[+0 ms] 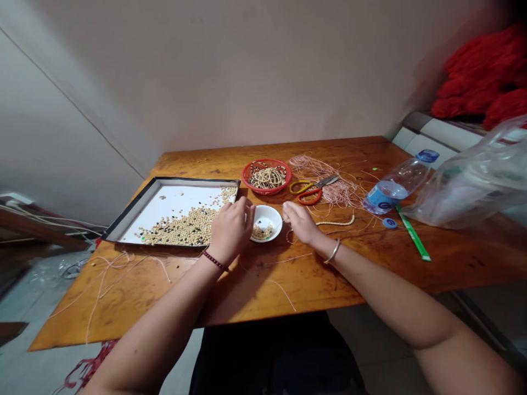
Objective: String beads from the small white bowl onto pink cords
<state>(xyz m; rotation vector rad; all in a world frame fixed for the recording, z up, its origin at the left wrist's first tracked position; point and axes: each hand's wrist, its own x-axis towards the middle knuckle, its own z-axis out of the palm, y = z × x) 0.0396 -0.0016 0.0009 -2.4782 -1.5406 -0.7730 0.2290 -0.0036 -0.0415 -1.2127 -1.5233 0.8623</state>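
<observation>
2 hands at work over a table [123,296] edge, between tray and bowl. Left hand [231,230]: fingers [247,207] bunched at the bowl's near rim, clenched or pinching; whatever they hold is too small to tell. Right hand [300,222]: fingers [288,211] curled loosely by the bowl's other rim; any grasp is hidden.

Bowl [274,213]: white, with a small heap of mixed beads [261,233]. Tray [135,214]: black-rimmed, with a much larger spread of beads [185,227], so most remain there. Done so far: 1 loose bead strand [335,222] on the table; more strands [267,178] in a red basket [267,163]. Nearby: pink cord [329,192], scissors [317,187].
</observation>
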